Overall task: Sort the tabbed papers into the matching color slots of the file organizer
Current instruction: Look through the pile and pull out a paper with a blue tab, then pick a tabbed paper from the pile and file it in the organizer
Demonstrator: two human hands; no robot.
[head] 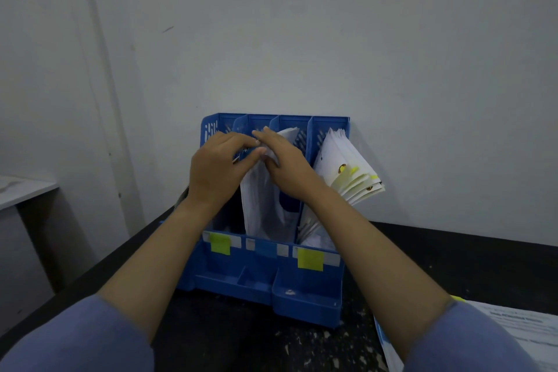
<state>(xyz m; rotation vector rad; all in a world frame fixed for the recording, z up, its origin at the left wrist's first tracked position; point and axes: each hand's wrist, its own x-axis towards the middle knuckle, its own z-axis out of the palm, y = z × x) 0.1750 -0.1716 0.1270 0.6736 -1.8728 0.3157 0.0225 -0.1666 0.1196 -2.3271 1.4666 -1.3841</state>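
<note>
**Both hands at the middle slot**

Nearest, bottom right: loose printed papers point(513, 338) lie flat on the black table point(453, 257), one w/ a yellow tab at its far corner.

Next, the blue file organizer point(305, 299) stands vs. the wall point(302, 24). Front labels L to R: green sticker point(220, 244), blue sticker point(265, 248), yellow sticker point(310, 260).

Mid slot: white sheets point(265, 208) stand on end, long axis near vertical, tops tilted back.

Right slot: yellow-tabbed stack point(347, 169) leans out to the right, tabs pointing right.

Farthest: left hand point(217, 169) curled, fingers pinching the sheets' top edge; right hand point(287, 166) w/ straight fingers pressed on the same sheets.
</note>
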